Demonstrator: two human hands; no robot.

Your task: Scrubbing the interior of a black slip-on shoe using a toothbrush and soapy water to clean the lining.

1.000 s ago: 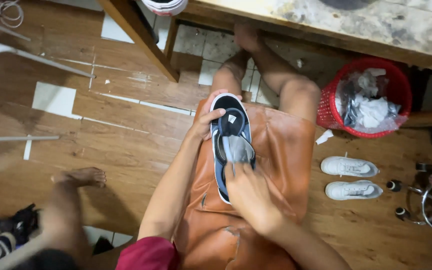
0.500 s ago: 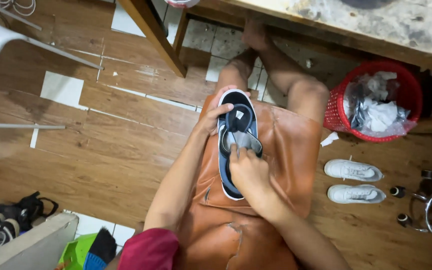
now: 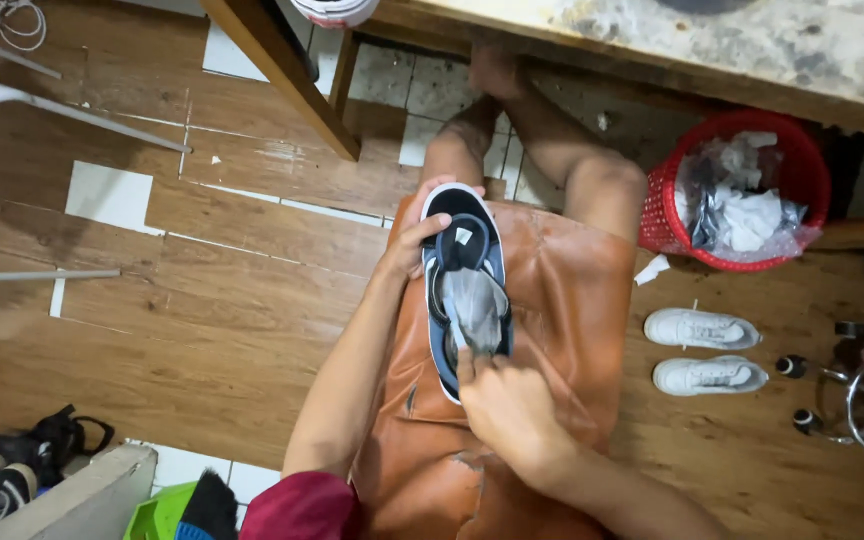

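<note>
- Right hand [image 3: 507, 405]: fingers curled, tips pressing grey stuffing paper [image 3: 474, 305] at the shoe's opening.
- Dark blue sneaker [image 3: 464, 280]: lies lengthwise on the orange leather apron [image 3: 562, 330] over the person's lap.
- Left hand [image 3: 414, 240]: closed around the sneaker's far end.
- Beyond, on the wooden floor: pair of white sneakers [image 3: 704, 347], red basket [image 3: 737, 190] of crumpled paper.

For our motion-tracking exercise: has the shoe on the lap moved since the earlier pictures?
No. The shoe lies where it was against the red basket to its right; only the camera shifted.
</note>
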